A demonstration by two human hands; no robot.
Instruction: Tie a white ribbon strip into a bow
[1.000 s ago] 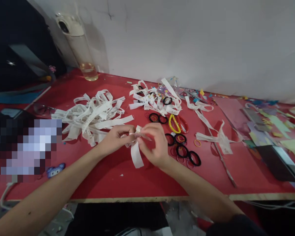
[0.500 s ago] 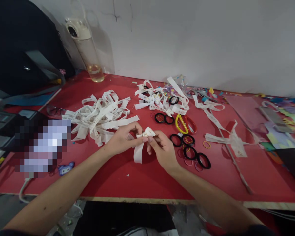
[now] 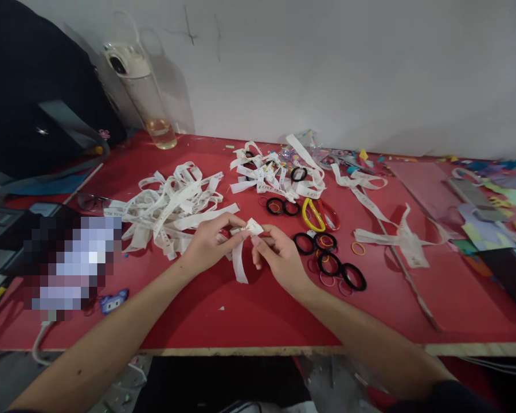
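Note:
Between my two hands is a white printed ribbon [image 3: 241, 265], knotted or folded near its top, with one tail hanging below. My left hand [image 3: 212, 241] pinches it from the left, thumb against fingers. From the right, my right hand [image 3: 277, 252] has its thumb and fingertips closed at the folded part. Left of them lies a heap of loose white ribbons [image 3: 176, 201]. Several black hair ties [image 3: 329, 264] lie right of my right hand. Behind these are scissors [image 3: 320, 215] with yellow and red handles.
Ribbons tied with black bands [image 3: 279, 175] lie at the back. A clear bottle [image 3: 148, 103] stands by the wall, near a dark bag [image 3: 38, 86]. More ribbon [image 3: 413, 244], a yellow rubber band [image 3: 358, 248] and paper scraps [image 3: 490, 223] are at right. The table edge [image 3: 241, 351] runs in front.
The folded top of the ribbon has shifted slightly left and turned between my fingers. Its hanging tail now slants more. The whole view has shifted a little.

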